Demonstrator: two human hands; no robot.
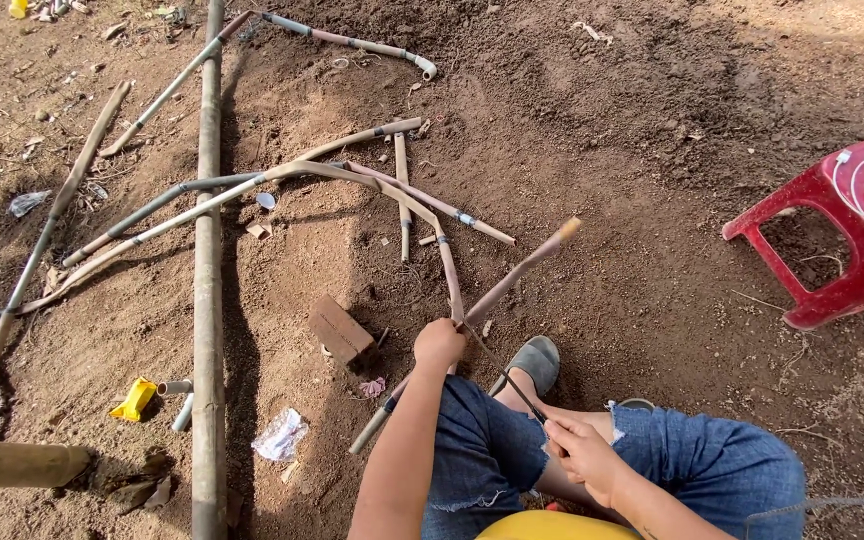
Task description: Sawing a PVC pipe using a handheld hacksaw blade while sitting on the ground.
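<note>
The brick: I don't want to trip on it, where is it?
In the head view, the brick lies on the dirt just left of the left hand, right of the long pole.

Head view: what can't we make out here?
- Left hand: its grip on the cane faces away, so finger contact is hidden.
- Thin dark tool in the right hand: too slim to identify.
- Red stool: cut off by the right edge.
- Yellow scrap: too small to tell.
</note>
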